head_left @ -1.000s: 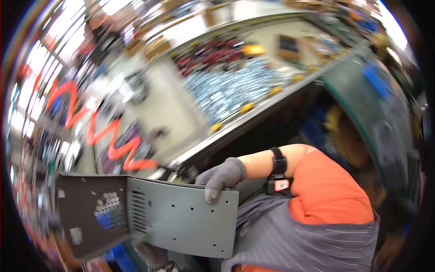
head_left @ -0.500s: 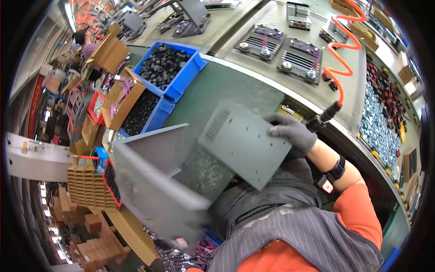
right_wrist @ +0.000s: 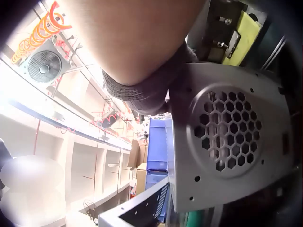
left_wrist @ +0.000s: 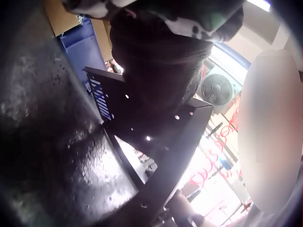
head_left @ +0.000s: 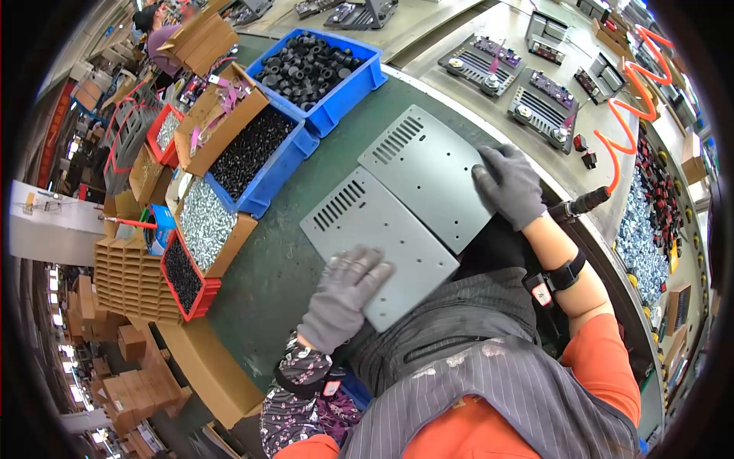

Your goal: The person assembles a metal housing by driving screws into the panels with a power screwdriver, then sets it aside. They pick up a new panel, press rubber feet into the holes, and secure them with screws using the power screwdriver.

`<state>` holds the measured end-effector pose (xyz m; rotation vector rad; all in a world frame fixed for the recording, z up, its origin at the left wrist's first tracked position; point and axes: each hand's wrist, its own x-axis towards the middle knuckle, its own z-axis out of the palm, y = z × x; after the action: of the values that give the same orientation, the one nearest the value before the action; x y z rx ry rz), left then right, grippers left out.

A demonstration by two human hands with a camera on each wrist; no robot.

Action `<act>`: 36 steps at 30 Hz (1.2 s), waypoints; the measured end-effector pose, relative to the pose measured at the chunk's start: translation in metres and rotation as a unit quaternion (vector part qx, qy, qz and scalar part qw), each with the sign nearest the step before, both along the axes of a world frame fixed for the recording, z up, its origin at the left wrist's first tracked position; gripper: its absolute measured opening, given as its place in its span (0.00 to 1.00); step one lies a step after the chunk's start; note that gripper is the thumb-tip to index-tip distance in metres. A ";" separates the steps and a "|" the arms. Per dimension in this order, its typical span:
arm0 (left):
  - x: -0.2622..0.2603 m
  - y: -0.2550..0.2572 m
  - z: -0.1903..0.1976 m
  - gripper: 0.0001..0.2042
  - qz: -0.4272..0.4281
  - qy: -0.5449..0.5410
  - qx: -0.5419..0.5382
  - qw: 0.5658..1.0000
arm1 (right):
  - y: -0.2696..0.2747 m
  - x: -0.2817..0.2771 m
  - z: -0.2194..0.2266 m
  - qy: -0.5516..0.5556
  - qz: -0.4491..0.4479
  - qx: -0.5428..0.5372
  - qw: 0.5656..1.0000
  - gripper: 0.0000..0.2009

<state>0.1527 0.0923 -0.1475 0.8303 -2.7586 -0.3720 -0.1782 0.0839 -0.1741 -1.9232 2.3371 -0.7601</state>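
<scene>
Two bent grey sheet-metal covers stand side by side over the green bench, their slotted, drilled faces upward in the head view. On the left cover point(head_left: 382, 245) my gloved left hand point(head_left: 340, 294) rests with its fingers extended across the face. My gloved right hand point(head_left: 514, 186) grips the outer edge of the right cover point(head_left: 428, 168), thumb over its face. A round patch of hexagonal vent holes shows on the right cover's side point(right_wrist: 184, 165) in the right wrist view. From the left wrist, the left cover point(left_wrist: 189, 127) appears dark, with a folded side.
Blue bins point(head_left: 332, 111) of black parts stand beyond the covers. A cardboard box of silver screws point(head_left: 206, 222) and a red bin point(head_left: 187, 283) are at the left. An air screwdriver point(head_left: 589, 200) on an orange coiled hose lies near my right hand, beside the conveyor point(head_left: 451, 107) with assemblies.
The view has swung from the conveyor side to the bench. The left cover, earlier tilted and blurred at the left, now lies beside the right one, with my left hand on it.
</scene>
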 end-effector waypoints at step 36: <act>0.069 -0.039 -0.034 0.37 0.105 -0.082 -0.007 0.991 | -0.288 0.158 0.070 0.077 0.332 0.205 0.918 0.32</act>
<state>0.2213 0.0535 -0.1813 1.1847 -2.7794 -0.2539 -0.0206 -0.2043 -0.1038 -2.3746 1.5243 -0.0541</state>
